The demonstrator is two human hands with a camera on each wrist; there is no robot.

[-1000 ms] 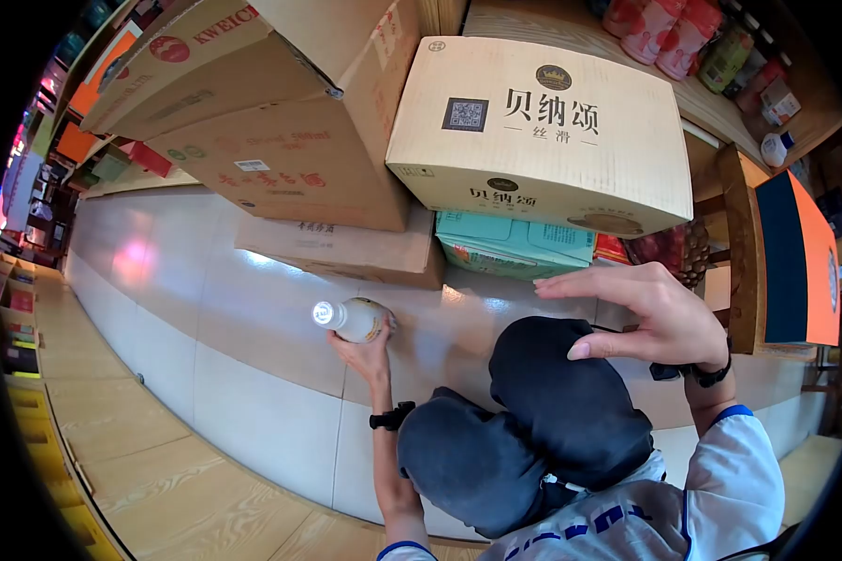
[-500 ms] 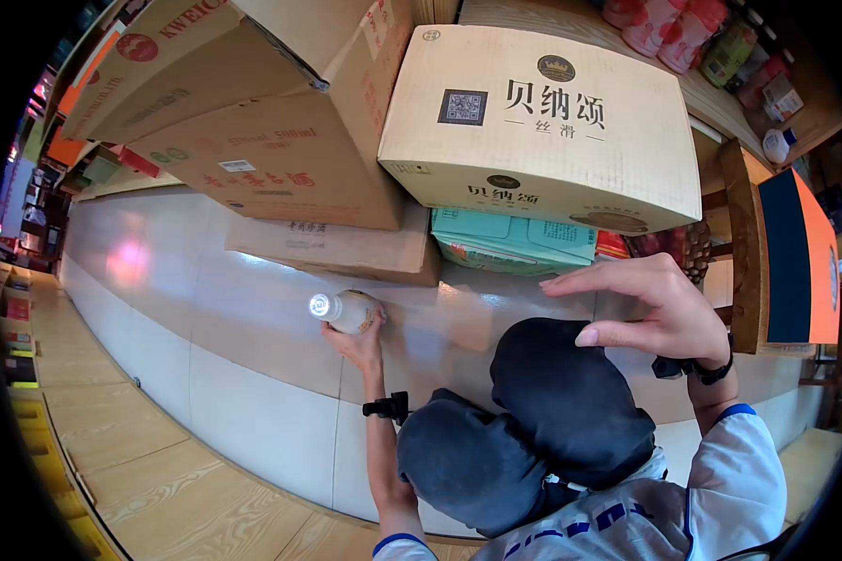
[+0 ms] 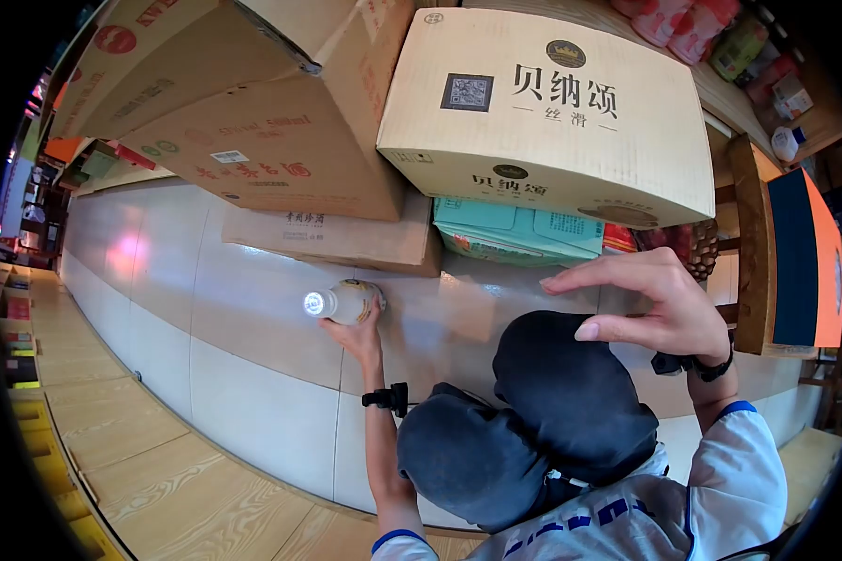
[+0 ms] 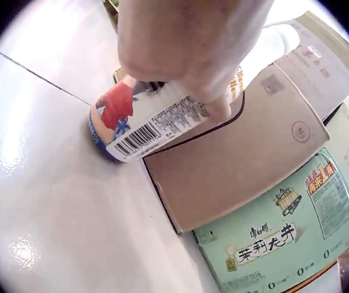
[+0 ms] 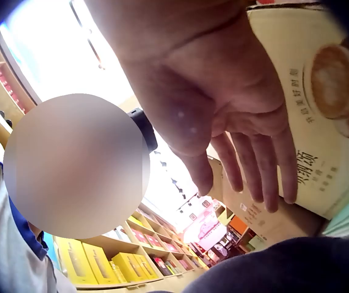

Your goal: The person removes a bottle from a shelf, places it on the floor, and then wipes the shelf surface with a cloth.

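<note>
Bottle (image 3: 351, 305) is held by the left hand (image 3: 357, 340) in the head view, on or just above the floor (image 3: 253, 374). In the left wrist view, its label (image 4: 156, 131) is gripped; moderate weight and slick, slightly yielding walls may be expected, so the mid-body is best grasped. In the right wrist view, the right hand (image 5: 223, 104) is held wide, nothing grasped.

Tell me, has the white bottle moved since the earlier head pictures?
Yes, slightly: in the head view, the white bottle has shifted toward the low brown carton; the gap between them looks narrower.
</note>
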